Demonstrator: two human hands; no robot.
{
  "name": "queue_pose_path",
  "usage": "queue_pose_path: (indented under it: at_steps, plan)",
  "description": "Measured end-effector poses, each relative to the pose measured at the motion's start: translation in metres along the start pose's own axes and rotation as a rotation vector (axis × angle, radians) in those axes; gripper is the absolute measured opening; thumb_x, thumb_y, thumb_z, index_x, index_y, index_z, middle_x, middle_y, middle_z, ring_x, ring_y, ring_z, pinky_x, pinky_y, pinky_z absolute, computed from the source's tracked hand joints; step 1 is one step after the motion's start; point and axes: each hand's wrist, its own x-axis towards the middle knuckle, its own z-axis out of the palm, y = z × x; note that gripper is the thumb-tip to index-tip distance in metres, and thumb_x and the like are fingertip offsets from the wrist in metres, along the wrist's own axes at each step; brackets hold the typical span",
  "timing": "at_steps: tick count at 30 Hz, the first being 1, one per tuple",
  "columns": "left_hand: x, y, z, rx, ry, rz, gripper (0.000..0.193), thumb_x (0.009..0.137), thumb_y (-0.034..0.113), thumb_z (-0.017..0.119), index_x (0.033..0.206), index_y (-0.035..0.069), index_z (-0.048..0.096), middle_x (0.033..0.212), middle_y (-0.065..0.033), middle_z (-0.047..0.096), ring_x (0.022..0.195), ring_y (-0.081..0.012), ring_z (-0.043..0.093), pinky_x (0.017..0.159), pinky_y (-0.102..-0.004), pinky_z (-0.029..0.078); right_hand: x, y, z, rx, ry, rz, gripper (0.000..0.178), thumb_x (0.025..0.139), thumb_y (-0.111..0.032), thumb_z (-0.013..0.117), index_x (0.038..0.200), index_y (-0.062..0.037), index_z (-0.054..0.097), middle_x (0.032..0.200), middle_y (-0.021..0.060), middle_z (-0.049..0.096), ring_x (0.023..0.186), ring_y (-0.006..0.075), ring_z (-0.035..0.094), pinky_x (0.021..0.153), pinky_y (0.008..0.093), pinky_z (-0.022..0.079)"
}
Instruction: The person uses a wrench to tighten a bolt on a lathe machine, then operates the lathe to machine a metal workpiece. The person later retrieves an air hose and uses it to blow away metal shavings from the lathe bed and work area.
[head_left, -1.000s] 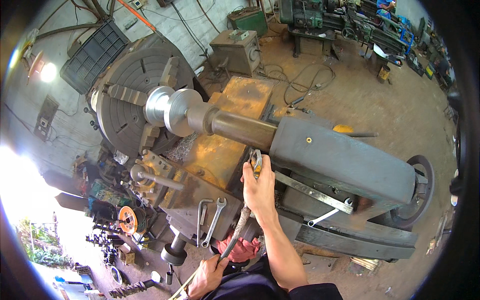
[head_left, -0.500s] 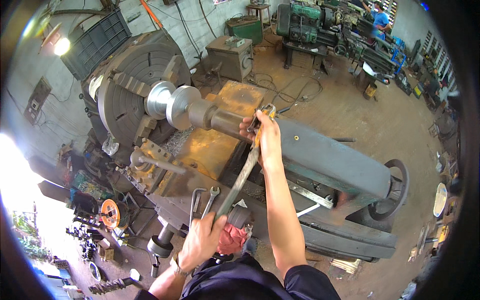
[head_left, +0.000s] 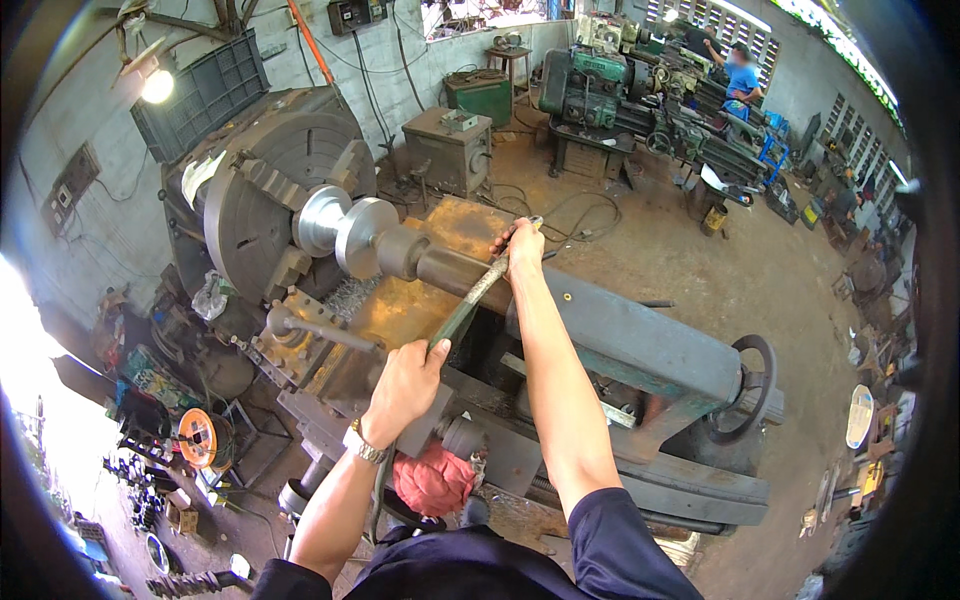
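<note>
A long-handled wrench (head_left: 468,306) slants across the lathe, its head mostly hidden by my right hand. My left hand (head_left: 405,388), with a watch at its wrist, is wrapped round the lower part of the handle. Further up, my right hand (head_left: 522,250) closes on the head end, beside the tailstock's thick spindle (head_left: 458,272). Whether the wrench touches the spindle I cannot tell. A shiny spool-shaped metal workpiece (head_left: 358,240) sits between the big round chuck (head_left: 245,215) and the spindle end.
The grey tailstock (head_left: 630,335) with its handwheel (head_left: 768,385) stands to the right. A tool post (head_left: 300,318) with a lever is at the left. Near my body lies a red cloth (head_left: 434,480). Cables (head_left: 590,215) cross the floor behind; a person (head_left: 740,78) is by far machines.
My left hand has moved up and slightly left with the handle; my right hand has shifted slightly left and turned over the wrench head. The view has tilted up a little.
</note>
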Motion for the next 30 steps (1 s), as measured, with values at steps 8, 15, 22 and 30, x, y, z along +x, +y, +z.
queue_pose_path:
  at_steps: [8,15,22,30]
  plan:
    - [0.022,-0.008,0.003,0.002,-0.048,-0.125,0.057,0.101,0.041,0.048,0.080,-0.011,0.059,0.080,-0.0338,0.062,0.083,-0.0510,0.061,0.073,-0.0524,0.047,0.007,0.006,0.009,-0.042,0.183,-0.137,0.034,0.093,-0.020,0.051,0.070,0.0039,0.055,0.060,0.0110,0.056,0.048,0.0228,0.059,0.041,0.0370,0.050]
    - [0.022,-0.015,0.001,-0.071,-0.138,-0.184,0.058,0.101,0.043,0.046,0.084,-0.010,0.060,0.083,-0.0322,0.064,0.083,-0.0486,0.063,0.075,-0.0516,0.048,0.029,0.026,0.002,-0.060,0.196,-0.199,0.020,0.094,-0.017,0.052,0.086,-0.0006,0.059,0.057,0.0071,0.050,0.044,0.0206,0.052,0.039,0.0383,0.045]
    - [0.005,-0.011,-0.010,-0.116,-0.110,-0.106,0.058,0.101,0.043,0.048,0.075,-0.008,0.052,0.062,-0.0229,0.054,0.063,-0.0341,0.060,0.061,-0.0464,0.045,0.000,0.007,0.007,0.027,0.038,-0.073,0.017,0.094,-0.017,0.053,0.083,-0.0049,0.048,0.062,0.0060,0.046,0.046,0.0194,0.046,0.040,0.0378,0.042]
    - [-0.106,-0.019,-0.058,-0.175,-0.357,-0.043,0.044,0.101,0.037,0.051,0.088,-0.004,0.058,0.068,-0.0274,0.054,0.058,-0.0397,0.047,0.058,-0.0451,0.042,-0.159,0.004,-0.034,0.432,-0.251,0.115,0.022,0.095,-0.025,0.058,0.089,-0.0055,0.050,0.075,0.0065,0.051,0.069,0.0192,0.051,0.061,0.0350,0.046]
